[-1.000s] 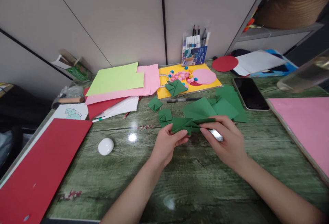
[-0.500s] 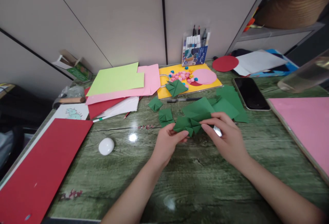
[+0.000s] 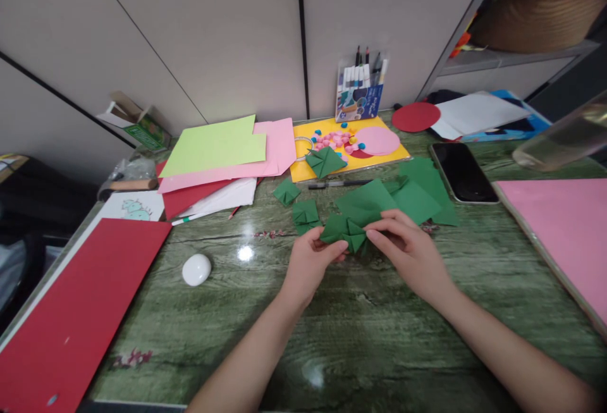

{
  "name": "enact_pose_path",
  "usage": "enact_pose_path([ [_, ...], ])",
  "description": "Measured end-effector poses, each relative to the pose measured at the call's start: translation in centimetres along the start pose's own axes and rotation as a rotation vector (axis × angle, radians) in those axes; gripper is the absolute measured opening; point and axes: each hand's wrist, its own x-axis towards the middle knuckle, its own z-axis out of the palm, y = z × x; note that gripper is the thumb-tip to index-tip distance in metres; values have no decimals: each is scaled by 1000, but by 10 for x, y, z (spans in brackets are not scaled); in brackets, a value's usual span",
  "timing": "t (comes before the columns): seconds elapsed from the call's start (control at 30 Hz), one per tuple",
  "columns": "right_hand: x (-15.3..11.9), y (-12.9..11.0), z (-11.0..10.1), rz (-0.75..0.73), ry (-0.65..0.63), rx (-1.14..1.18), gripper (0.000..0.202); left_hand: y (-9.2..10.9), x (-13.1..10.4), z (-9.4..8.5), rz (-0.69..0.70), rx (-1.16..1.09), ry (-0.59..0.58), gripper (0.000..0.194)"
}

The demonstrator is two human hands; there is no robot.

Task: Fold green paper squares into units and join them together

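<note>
At centre, the folded green paper (image 3: 349, 229) is clamped in the fingers of the left hand (image 3: 306, 261) and right hand (image 3: 410, 250) above the desk (image 3: 360, 337), its flaps apparently being shaped, likely calling next for careful creasing.

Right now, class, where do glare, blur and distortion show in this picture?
Head view: a bright glare spot on the tabletop, left of the left hand, and a paler patch nearer the bottom edge; head view: the clear container at the right edge looks slanted and soft; head view: small print on the pen box is too soft to read.
</note>
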Motion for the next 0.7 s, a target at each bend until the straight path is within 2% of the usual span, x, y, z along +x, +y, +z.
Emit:
enact_pose_path([
  [0.2, 1, -3, 0, 6, -62, 20, 15, -5, 2, -1, 37, 102, -11, 21],
  [0.43, 3, -2, 2, 12, -96, 34, 16, -5, -1, 3, 54, 87, -1, 19],
  [0.7, 3, 1, 0, -22, -106, -32, 17, 1, 0, -2, 82, 322, 13, 15],
])
